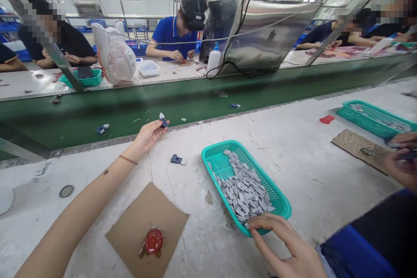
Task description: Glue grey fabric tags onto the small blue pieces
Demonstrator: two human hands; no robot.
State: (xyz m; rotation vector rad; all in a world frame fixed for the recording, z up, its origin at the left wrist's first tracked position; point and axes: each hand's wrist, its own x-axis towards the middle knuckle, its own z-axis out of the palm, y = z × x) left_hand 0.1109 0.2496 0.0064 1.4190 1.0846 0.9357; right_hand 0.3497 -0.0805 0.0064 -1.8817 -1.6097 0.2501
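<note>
My left hand reaches to the edge of the green belt, its fingers closed on a small dark blue part with a pale tip. At the near end of the green basket, my right hand pinches a small piece at the rim, too hidden to make out. Many small grey pieces fill much of that basket. A second dark blue part lies on the table between my left hand and the basket. On a brown cardboard sheet sits a round red dish with glossy contents.
Two blue parts lie on the green belt. At the right, a co-worker's hands are beside a cardboard piece and another green basket. Across the belt, people sit near a fan, a white bottle and a metal panel.
</note>
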